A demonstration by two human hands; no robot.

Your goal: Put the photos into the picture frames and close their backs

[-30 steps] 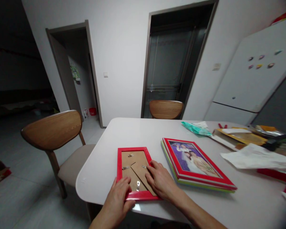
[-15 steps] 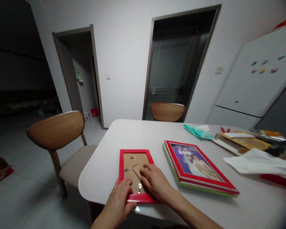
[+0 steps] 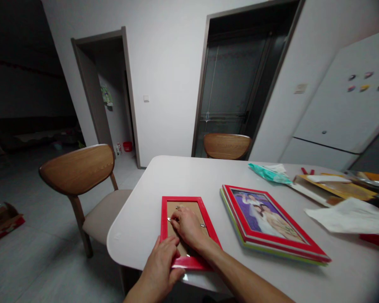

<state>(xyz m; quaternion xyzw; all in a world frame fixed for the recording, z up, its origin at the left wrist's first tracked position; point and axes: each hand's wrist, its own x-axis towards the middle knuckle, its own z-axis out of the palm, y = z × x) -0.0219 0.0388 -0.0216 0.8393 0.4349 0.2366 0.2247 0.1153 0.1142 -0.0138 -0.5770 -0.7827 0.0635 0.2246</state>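
A red picture frame (image 3: pixel 164 216) lies face down on the white table (image 3: pixel 139 223), its brown backing board (image 3: pixel 196 213) showing. My left hand (image 3: pixel 162 265) holds the frame's near left corner, with the thumb at the near edge and the fingers over the left side. Curled over the board, my right hand (image 3: pixel 189 227) has its fingertips closed at a small metal clip (image 3: pixel 169 219) by the left border. Another metal clip (image 3: pixel 202 225) sits by the right border. The near part of the backing is mostly covered by my hands.
To the right is a stack of frames (image 3: pixel 240 219), the top one red with a photo. Beyond it lie a teal packet (image 3: pixel 268 173), a yellow envelope (image 3: pixel 344 187) and white paper (image 3: pixel 350 215). Wooden chairs stand at the left (image 3: pixel 82 170) and far side (image 3: pixel 227 145).
My right hand has moved left and away from me across the backing, to the left clip. The clip by the right border is uncovered now. My left hand keeps its hold.
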